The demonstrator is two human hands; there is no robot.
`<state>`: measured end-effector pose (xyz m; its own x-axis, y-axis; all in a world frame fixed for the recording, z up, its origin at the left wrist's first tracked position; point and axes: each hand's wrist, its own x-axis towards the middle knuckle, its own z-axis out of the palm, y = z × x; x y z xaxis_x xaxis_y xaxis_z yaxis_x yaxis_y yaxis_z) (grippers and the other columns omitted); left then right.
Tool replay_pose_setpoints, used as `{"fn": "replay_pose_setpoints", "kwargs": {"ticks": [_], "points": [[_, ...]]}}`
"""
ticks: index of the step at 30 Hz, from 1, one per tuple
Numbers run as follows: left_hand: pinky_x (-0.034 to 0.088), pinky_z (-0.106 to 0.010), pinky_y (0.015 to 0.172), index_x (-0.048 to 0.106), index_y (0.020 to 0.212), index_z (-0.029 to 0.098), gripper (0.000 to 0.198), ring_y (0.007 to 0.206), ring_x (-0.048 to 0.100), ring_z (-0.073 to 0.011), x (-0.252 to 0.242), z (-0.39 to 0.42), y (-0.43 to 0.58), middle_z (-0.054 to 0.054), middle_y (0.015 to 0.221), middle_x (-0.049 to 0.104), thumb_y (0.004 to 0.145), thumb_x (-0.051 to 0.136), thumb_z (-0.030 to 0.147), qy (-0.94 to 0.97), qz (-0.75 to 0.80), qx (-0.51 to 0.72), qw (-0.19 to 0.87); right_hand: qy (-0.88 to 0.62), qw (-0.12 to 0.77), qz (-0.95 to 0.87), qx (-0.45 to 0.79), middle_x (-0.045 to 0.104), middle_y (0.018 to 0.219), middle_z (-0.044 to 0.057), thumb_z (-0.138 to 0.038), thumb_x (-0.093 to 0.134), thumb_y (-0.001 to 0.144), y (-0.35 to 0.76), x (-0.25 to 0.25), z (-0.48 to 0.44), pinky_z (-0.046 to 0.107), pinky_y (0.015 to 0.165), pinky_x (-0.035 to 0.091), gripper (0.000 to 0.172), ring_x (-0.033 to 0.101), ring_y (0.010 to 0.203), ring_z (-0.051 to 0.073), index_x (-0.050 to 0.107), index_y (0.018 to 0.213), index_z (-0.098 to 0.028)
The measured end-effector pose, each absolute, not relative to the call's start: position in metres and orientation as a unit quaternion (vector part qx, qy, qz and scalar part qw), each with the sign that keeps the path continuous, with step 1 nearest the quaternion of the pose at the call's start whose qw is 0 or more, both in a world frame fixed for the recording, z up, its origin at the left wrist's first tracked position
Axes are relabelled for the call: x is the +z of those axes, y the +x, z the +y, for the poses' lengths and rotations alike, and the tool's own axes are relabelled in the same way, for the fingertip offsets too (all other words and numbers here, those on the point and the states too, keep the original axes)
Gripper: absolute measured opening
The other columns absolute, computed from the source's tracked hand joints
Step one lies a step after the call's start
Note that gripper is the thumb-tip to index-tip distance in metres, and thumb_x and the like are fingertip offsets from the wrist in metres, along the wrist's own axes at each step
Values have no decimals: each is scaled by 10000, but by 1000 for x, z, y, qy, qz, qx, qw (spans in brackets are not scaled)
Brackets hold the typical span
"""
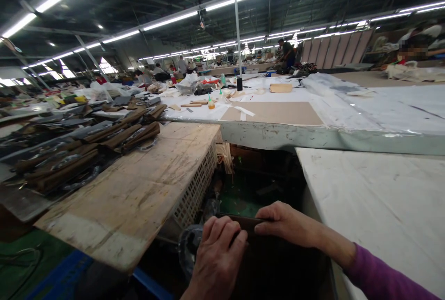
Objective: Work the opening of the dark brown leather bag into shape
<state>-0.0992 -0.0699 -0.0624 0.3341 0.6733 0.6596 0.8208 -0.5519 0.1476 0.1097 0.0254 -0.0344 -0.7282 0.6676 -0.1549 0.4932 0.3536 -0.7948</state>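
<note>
Between my hands is a dark brown flat piece [247,222], perhaps leather or fabric; its lower part is lost in shadow. My left hand [219,253] has its fingers curled over the piece's left end. At the other end, my right hand [287,222] pinches the top edge between thumb and fingers. Both hands are over the dark gap between two work surfaces. Just left of my left hand sits something wrapped in clear plastic [187,244], blurred and partly hidden.
A worn board [139,188] lies on a plastic crate [196,191] at left, beside stacked brown pieces [93,151]. To the right is a white table [382,198]. The long table ahead carries a beige sheet [274,112] and a small glue bottle [211,103]. A person [287,54] stands farther back.
</note>
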Motion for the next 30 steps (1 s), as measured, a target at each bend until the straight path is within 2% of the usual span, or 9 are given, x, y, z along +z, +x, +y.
{"fn": "replay_pose_setpoints", "kwargs": {"ticks": [4, 8, 10, 12, 15, 18, 21, 26, 30], "points": [[343, -426, 925, 633, 924, 188, 175, 912, 534, -223, -66, -74, -95, -37, 882, 635, 919, 464, 145, -811, -474, -329, 99, -294, 80, -844, 442, 442, 602, -57, -342, 571, 874, 108, -29, 20, 186, 499, 278, 226, 407, 571, 83, 656, 778, -156], [401, -378, 808, 609, 828, 189, 147, 800, 532, -198, -54, -92, -103, -26, 790, 601, 890, 494, 121, -817, -490, -300, 45, -230, 59, -880, 411, 390, 580, -72, -273, 590, 865, 98, -22, 15, 191, 501, 250, 175, 363, 545, 68, 631, 742, -155], [423, -370, 843, 615, 834, 203, 115, 892, 551, -208, -48, -100, -109, -33, 866, 612, 873, 538, 127, -808, -506, -300, 12, -220, 52, -890, 396, 382, 580, -75, -247, 607, 852, 93, -19, 13, 193, 503, 242, 143, 357, 542, 65, 626, 743, -157], [418, -401, 942, 622, 913, 214, 102, 1082, 524, -247, -44, -103, -114, -63, 1075, 606, 833, 604, 154, -771, -546, -326, -22, -220, 45, -893, 391, 399, 590, -75, -231, 614, 845, 91, -17, 10, 191, 505, 245, 110, 370, 544, 63, 633, 763, -160], [446, -396, 953, 564, 1152, 222, 406, 1118, 542, -262, -43, -99, -116, -82, 1197, 590, 762, 679, 214, -686, -616, -346, -174, -238, 33, -885, 398, 409, 585, -73, -233, 604, 852, 95, -13, 5, 185, 489, 243, 113, 370, 528, 60, 643, 776, -160], [496, -267, 735, 609, 1044, 201, 335, 846, 616, -194, -42, -88, -114, -13, 915, 658, 735, 706, 288, -602, -609, -312, -411, -266, 29, -872, 410, 403, 567, -71, -243, 602, 850, 107, -12, 2, 185, 469, 238, 123, 366, 517, 64, 660, 779, -160], [422, -203, 583, 583, 828, 165, 268, 659, 549, -133, -39, -73, -108, 42, 704, 581, 697, 741, 337, -532, -566, -304, -552, -292, 39, -846, 445, 475, 606, -58, -270, 605, 853, 122, -12, 1, 180, 489, 283, 133, 430, 558, 79, 680, 841, -162], [364, -198, 542, 548, 791, 163, 331, 583, 476, -107, -37, -50, -95, 67, 640, 526, 655, 767, 370, -525, -543, -284, -591, -348, 113, -779, 509, 598, 715, -37, -347, 664, 819, 148, -26, 5, 197, 559, 383, 204, 531, 645, 115, 682, 916, -169], [368, -203, 555, 543, 782, 165, 322, 617, 480, -122, -37, -42, -94, 57, 649, 521, 688, 734, 407, -547, -556, -262, -568, -399, 190, -742, 504, 668, 967, 2, -294, 715, 785, 164, -39, 4, 269, 774, 474, 300, 615, 869, 179, 641, 1063, -209]]}}
